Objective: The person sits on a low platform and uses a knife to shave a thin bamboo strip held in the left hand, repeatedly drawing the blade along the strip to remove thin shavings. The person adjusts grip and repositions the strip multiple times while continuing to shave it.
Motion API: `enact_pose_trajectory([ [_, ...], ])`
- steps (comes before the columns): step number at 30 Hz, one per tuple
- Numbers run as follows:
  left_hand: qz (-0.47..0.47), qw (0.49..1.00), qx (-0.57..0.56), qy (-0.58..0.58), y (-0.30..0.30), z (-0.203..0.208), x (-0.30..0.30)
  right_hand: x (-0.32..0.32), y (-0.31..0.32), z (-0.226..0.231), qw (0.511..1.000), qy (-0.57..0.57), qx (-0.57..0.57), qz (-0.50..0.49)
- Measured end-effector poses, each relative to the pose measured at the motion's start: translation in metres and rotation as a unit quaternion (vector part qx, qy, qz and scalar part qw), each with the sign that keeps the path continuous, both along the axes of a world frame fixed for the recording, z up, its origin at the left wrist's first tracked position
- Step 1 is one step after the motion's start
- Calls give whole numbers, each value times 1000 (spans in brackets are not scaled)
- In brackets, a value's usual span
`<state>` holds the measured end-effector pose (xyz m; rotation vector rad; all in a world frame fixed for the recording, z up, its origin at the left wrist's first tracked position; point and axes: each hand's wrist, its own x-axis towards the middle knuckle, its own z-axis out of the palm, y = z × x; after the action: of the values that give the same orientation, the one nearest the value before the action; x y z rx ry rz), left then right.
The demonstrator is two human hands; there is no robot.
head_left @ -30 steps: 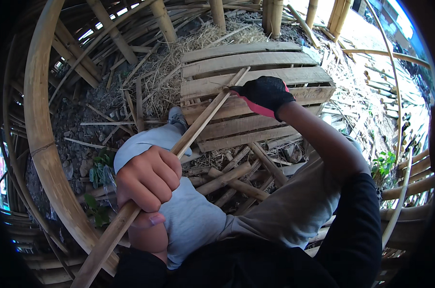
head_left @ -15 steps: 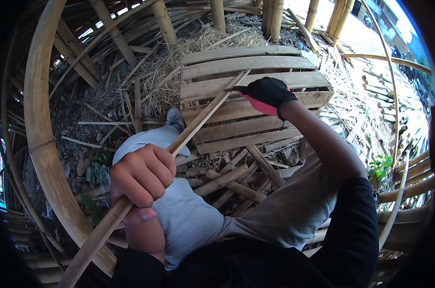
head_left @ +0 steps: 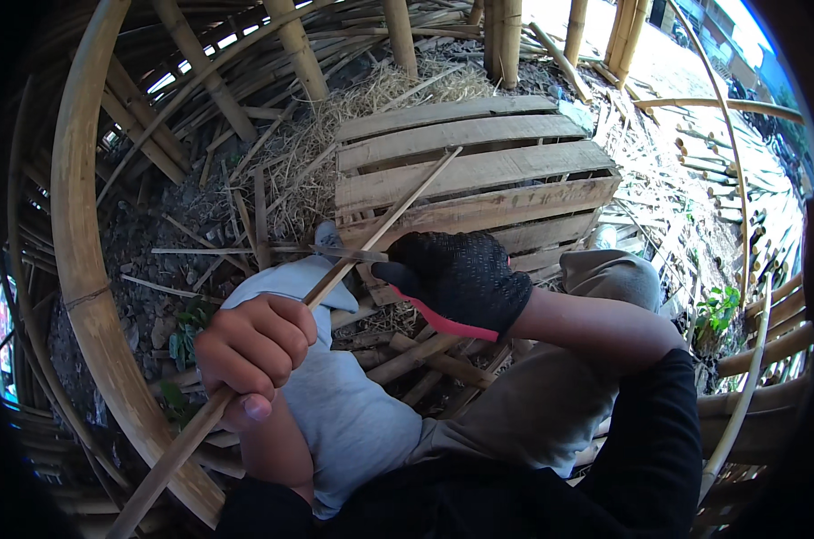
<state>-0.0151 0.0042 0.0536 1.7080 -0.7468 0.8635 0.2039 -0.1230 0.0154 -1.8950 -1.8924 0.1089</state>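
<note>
My bare left hand (head_left: 256, 355) is closed around a long bamboo strip (head_left: 380, 232). The strip slants from the lower left, up across my leg, to a tip above the wooden slatted crate. A black and pink glove covers my right hand (head_left: 456, 280), which is closed on a knife. The narrow knife blade (head_left: 360, 254) points left and lies across the strip, a little beyond my left hand; the handle is hidden in the glove.
In front of me stands the slatted crate (head_left: 479, 171). A thick bamboo pole (head_left: 83, 269) rises at my left. Straw (head_left: 380, 99), loose sticks and cut bamboo pieces (head_left: 425, 352) cover the ground. Bamboo posts (head_left: 294, 49) stand behind, with stacked canes (head_left: 721, 171) at the right.
My right hand has come back along the strip from near its far tip toward my left hand. The knife blade now shows. My left hand has barely moved and keeps its hold.
</note>
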Motion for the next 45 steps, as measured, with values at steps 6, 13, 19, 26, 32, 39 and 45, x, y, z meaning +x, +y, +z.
enact_pose_trajectory([
  [6,18,999,29,5,-20,9,13,25,1,3,993,78,55,-69],
  [13,104,994,-35,-11,-22,33,21,62,-14,29,975,97,61,-192],
  [19,96,990,-101,-29,-13,78,27,108,-14,40,933,156,131,-298],
  [26,1,991,-129,-28,23,173,-13,117,-16,40,937,175,137,-269],
  [32,123,962,-242,-35,32,108,37,115,-16,43,941,171,111,-270],
  [39,159,964,-181,-114,27,116,27,114,-12,40,945,163,113,-259],
  [45,112,984,-129,-49,31,84,35,117,-12,34,947,156,120,-254],
])
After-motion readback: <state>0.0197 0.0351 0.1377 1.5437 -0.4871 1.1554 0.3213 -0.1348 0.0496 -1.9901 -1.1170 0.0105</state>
